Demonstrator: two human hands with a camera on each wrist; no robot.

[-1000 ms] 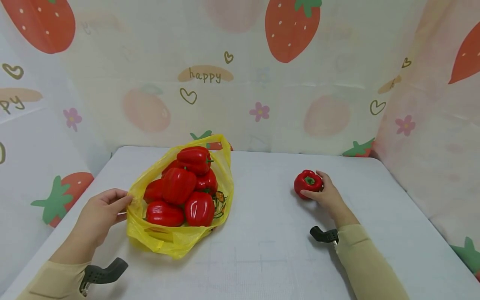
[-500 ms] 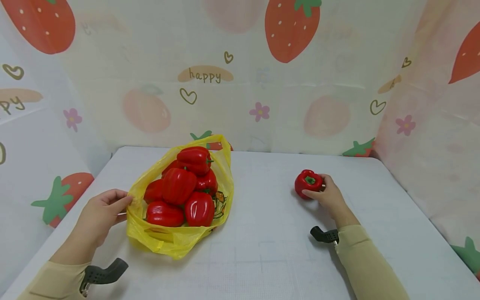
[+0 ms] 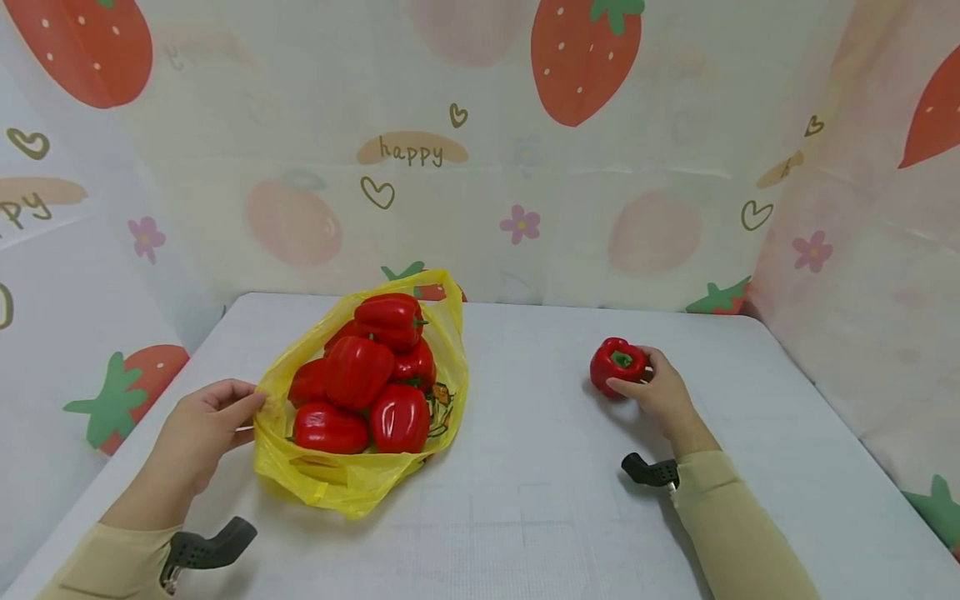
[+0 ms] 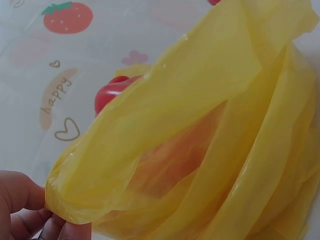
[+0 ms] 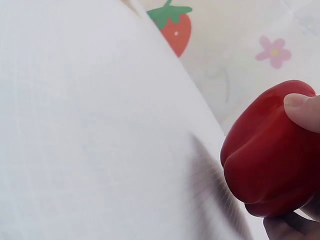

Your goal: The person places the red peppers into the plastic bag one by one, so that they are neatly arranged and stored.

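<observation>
My left hand [image 3: 206, 429] pinches the left rim of a yellow plastic bag [image 3: 360, 487] between thumb and fingers. The bag stands with its mouth spread and holds several red bell peppers [image 3: 358, 372], piled up. In the left wrist view the thin bag wall [image 4: 200, 90] fills most of the picture, with one pepper [image 4: 115, 93] showing past its edge. On the right side of the table, my right hand [image 3: 663, 400] grips a single red bell pepper [image 3: 611, 367], its green stem end facing me. The right wrist view shows the thumb on this pepper [image 5: 272, 155] and a shadow below it.
A white-covered table [image 3: 517, 450] lies under both hands. A curtain [image 3: 480, 108] printed with strawberries, hearts and flowers encloses the back and sides. Dark wrist mounts [image 3: 213, 543] stick out from both sleeves.
My right hand's fingers have shifted slightly on the lone pepper, now sitting lower behind it, and the pepper has moved very slightly to the right. The left hand and bag stay put.
</observation>
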